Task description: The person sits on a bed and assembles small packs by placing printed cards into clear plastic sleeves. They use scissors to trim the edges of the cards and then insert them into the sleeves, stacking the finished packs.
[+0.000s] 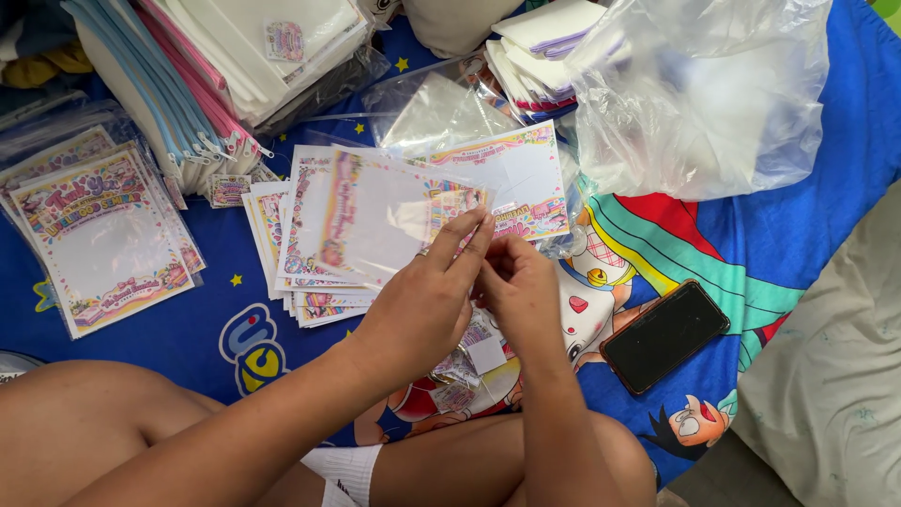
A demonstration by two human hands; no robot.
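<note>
My left hand (427,300) holds a clear plastic sleeve with a colourful bordered card (375,216) by its right edge, fingers pinched near the top corner. My right hand (521,286) is right beside it, fingers curled and touching the same edge of the sleeve. Under the held card lies a stack of similar bordered cards (310,291) on the blue cartoon sheet (798,244). Small packets (469,361) lie below my hands, between my knees.
Another pile of sleeved cards (99,235) lies at the left. Zip pouches in bags (206,84) sit top left, folded white items (540,52) and a crumpled clear plastic bag (704,94) top right. A black phone (664,335) rests at the right.
</note>
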